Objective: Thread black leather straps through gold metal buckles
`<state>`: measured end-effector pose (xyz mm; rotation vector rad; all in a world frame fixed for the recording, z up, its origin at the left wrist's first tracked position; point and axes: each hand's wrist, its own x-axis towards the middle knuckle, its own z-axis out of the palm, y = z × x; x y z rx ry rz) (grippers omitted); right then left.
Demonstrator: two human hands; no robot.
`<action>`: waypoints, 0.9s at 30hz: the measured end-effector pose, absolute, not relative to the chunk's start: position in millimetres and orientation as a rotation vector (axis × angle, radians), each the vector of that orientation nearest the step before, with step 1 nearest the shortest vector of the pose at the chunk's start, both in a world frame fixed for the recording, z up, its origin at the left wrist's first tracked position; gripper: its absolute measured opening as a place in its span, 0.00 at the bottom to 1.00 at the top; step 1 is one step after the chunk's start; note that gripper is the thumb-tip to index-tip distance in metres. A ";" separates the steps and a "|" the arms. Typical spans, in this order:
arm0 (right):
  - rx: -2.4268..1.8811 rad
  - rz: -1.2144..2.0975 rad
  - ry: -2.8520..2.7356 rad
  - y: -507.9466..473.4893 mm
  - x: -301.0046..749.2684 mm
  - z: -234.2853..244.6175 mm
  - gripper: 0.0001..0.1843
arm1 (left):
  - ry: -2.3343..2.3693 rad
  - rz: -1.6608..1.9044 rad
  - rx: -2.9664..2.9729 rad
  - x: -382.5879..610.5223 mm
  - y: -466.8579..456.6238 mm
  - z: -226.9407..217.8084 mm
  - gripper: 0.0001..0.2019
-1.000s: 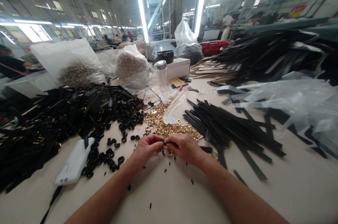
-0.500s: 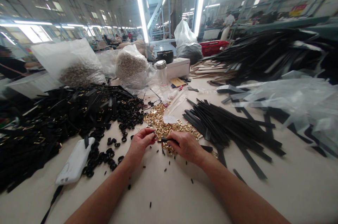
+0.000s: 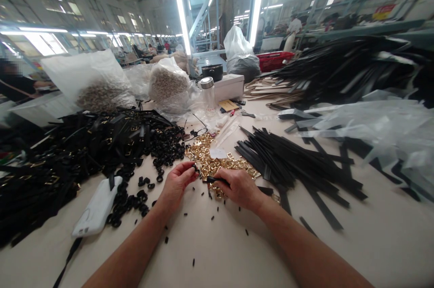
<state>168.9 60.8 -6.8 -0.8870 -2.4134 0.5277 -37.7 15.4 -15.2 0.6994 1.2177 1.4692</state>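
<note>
My left hand (image 3: 179, 181) is closed in a pinch, its thumb and fingertips on a small black loop (image 3: 195, 168). Opposite it, my right hand (image 3: 239, 187) is wrapped round a narrow black piece (image 3: 214, 180) whose end points left; its exact kind cannot be made out. Both hands are just at the near edge of a heap of gold buckles (image 3: 203, 148), a short gap apart. Small black bits (image 3: 212, 218) lie scattered on the table below them.
More black loops (image 3: 169, 143) and finished-looking black straps with buckles (image 3: 118, 139) pile up at the left, beside a white power bank (image 3: 96, 209). Black strips (image 3: 288, 157) spread at the right. Behind stand a glass bottle (image 3: 208, 96) and plastic bags (image 3: 169, 82).
My left hand has shifted slightly up and left, and the black loop in its fingertips shows more clearly. My right hand has hardly moved.
</note>
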 end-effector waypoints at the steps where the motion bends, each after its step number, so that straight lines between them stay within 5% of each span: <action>1: -0.889 0.523 -2.416 60.7 169.0 -7.0 0.02 | 1.228 1.471 0.713 -37.6 15.2 -15.0 0.15; 27: -0.899 0.491 -2.408 60.0 169.8 -11.3 0.03 | 1.354 1.439 0.839 -42.9 18.1 -25.6 0.17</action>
